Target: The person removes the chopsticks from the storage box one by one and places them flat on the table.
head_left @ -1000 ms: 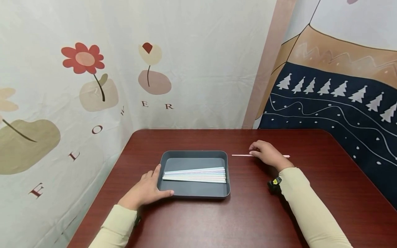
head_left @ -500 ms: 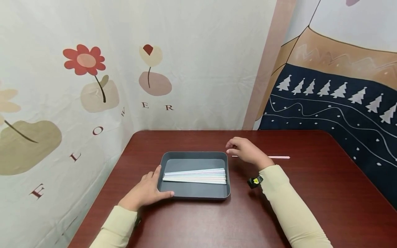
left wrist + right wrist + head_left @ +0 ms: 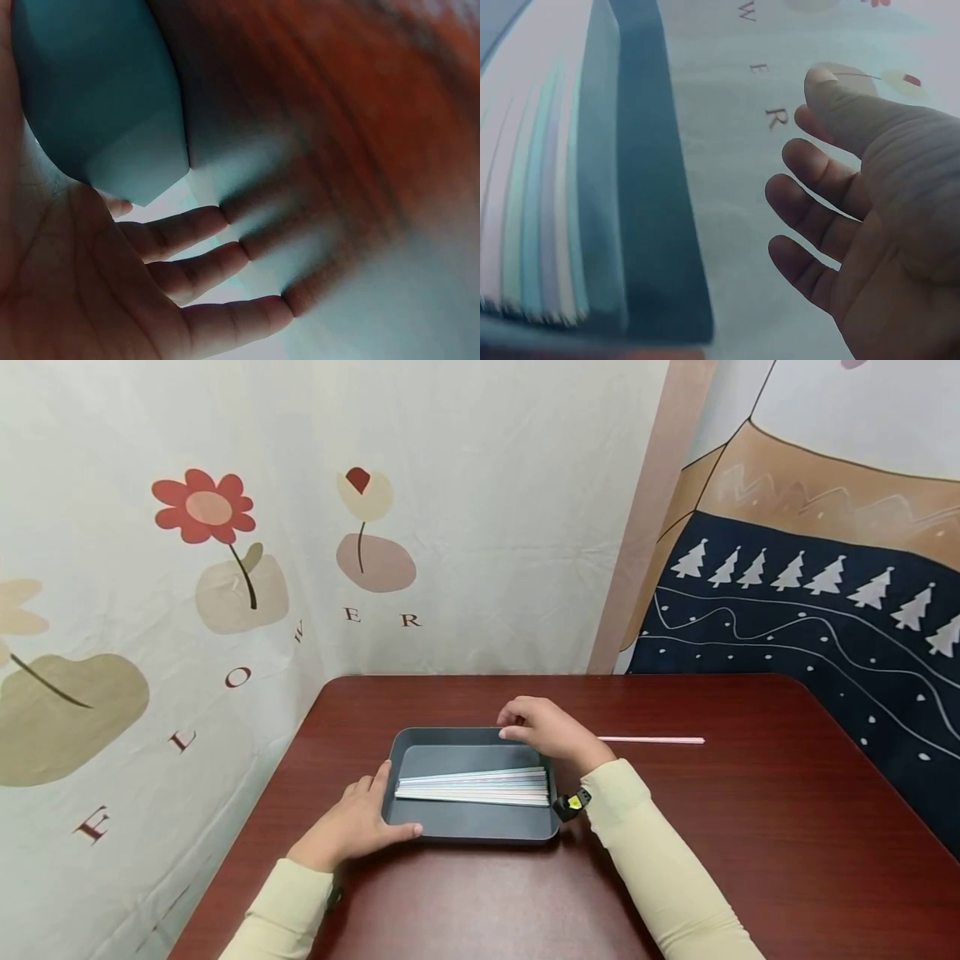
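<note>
A dark grey rectangular tray (image 3: 480,823) holds several pastel chopsticks (image 3: 472,787), lying lengthwise and spread wider at their right ends. My left hand (image 3: 356,818) rests on the tray's left end, thumb at the front rim and straight fingers along the side. In the left wrist view those fingers (image 3: 217,270) reach past the tray's outer wall (image 3: 105,90). My right hand (image 3: 551,729) hovers over the tray's back right corner. Its fingers are loosely bent with nothing between them, as the right wrist view shows. To its right, a pink chopstick (image 3: 652,740) lies on the table, partly hidden behind the hand.
The reddish-brown table (image 3: 450,902) extends around the tray on all sides. Behind it hangs a pale curtain (image 3: 487,543) printed with flowers and letters. A dark blue cloth (image 3: 795,610) with white trees hangs at the right.
My right hand has moved left, from above the pink chopstick to over the tray's back right corner. The chopstick stays where it lay. My left hand has kept its place on the tray.
</note>
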The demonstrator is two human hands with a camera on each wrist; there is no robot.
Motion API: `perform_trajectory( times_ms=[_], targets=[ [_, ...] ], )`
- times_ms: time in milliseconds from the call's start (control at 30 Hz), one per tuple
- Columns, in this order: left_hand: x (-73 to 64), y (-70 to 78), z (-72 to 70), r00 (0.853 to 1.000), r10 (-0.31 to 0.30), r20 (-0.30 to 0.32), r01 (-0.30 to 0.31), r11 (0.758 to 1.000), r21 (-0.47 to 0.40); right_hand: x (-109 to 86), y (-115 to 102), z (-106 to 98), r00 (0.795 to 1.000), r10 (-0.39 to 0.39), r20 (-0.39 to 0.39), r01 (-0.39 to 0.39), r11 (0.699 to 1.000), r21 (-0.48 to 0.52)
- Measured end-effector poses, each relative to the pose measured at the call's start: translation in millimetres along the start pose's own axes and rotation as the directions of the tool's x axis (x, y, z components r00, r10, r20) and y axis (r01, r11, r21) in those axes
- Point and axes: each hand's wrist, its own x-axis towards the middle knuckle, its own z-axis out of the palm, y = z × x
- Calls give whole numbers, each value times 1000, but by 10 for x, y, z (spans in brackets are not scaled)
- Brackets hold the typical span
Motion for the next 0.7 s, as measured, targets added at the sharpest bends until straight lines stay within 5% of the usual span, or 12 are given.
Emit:
perform_trajectory(
  times_ms=[700],
  targets=[
    [9, -4, 2, 1000, -6, 3, 6, 1000, -4, 216, -11, 542, 975, 38, 217, -53, 997, 62]
  ],
)
